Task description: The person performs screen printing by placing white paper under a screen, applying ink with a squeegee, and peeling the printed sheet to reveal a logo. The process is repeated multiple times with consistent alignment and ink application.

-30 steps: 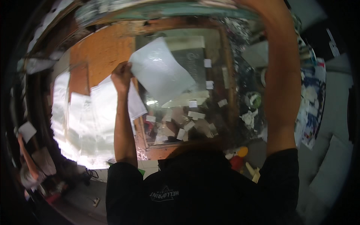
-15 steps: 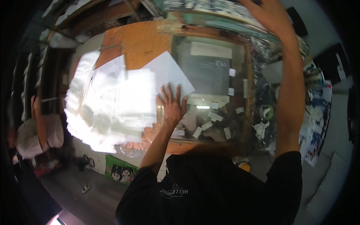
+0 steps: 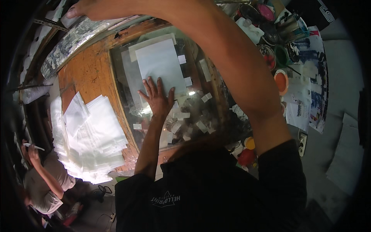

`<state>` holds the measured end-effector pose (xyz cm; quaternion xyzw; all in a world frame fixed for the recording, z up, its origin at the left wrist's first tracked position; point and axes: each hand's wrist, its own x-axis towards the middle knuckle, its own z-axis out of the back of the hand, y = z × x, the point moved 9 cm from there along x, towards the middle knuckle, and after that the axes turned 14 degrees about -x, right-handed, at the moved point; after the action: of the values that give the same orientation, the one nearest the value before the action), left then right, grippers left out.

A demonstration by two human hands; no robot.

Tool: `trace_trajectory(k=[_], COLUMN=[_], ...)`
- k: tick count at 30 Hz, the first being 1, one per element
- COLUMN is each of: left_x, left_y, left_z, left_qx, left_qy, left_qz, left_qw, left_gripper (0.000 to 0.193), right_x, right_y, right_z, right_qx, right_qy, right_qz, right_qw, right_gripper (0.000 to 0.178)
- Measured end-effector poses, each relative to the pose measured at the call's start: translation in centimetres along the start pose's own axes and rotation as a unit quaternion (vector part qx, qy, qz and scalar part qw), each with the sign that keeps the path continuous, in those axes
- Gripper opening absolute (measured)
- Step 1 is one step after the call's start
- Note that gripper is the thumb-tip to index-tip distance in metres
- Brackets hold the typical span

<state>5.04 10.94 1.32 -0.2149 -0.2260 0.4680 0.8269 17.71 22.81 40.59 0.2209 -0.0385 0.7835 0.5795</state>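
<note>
My left hand (image 3: pixel 157 98) lies with fingers spread on the lower part of a pale paper sheet (image 3: pixel 160 58). Beneath that sheet is the glass panel (image 3: pixel 135 112) set into the wooden table. White paper tabs (image 3: pixel 181 59) touch the sheet's right edge. My right arm arches across the top of the view, and my right hand (image 3: pixel 83 9) is at the upper left, above the end of a long, silvery, ink-stained frame (image 3: pixel 77 38). Most of its fingers are hidden or cut off, so its grip is unclear. Left of the glass sits a loose stack of white translucent sheets (image 3: pixel 96 135).
Ink tubs and cans (image 3: pixel 266 56) crowd the right side, beside an open orange-filled tub (image 3: pixel 281 82). Several paper scraps (image 3: pixel 201 126) show at the glass's near end. Another person (image 3: pixel 46 181) is at the lower left, holding a thin white object. A power strip (image 3: pixel 302 145) lies at right.
The view has shifted. My left hand has brought the sheet from beside the stack onto the glass, over the dark printed area. My right hand has swung from upper right to upper left.
</note>
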Motion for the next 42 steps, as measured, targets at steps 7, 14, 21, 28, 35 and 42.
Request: trace_trajectory(k=[7, 14, 21, 28, 35, 42], left_x=[-2.7, -2.2, -5.8, -14.4, -14.0, -16.0], left_y=[-0.7, -1.9, -4.1, 1.2, 1.9, 2.9], left_z=[-0.4, 0.6, 13.5, 3.4, 2.1, 1.7], left_qx=[0.038, -0.016, -0.595, -0.770, -0.742, -0.732], left_qy=[0.019, -0.017, -0.152, -0.100, -0.125, -0.117], left_qz=[0.042, 0.005, 0.112, 0.506, 0.561, 0.552], left_qw=[0.998, 1.000, 0.781, 0.375, 0.345, 0.382], left_gripper=[0.072, 0.069, 0.061, 0.048, 0.043, 0.052], right_x=[-0.3, -0.4, -13.4, -17.2, -5.8, -8.0], right_y=[-0.5, -0.3, 5.2, -3.2, -12.1, -9.4], right_z=[0.1, 0.8, -7.0, -25.4, -32.9, -33.9], right_qx=[0.017, 0.002, -0.128, 0.061, -0.105, -0.044], right_qy=[0.042, 0.019, -0.140, 0.142, 0.088, 0.118], right_qz=[-0.013, -0.032, -0.054, -0.134, -0.091, -0.079], right_qw=[0.999, 0.999, 0.980, 0.979, 0.986, 0.989], right_gripper=[0.026, 0.032, 0.044, 0.033, 0.026, 0.025])
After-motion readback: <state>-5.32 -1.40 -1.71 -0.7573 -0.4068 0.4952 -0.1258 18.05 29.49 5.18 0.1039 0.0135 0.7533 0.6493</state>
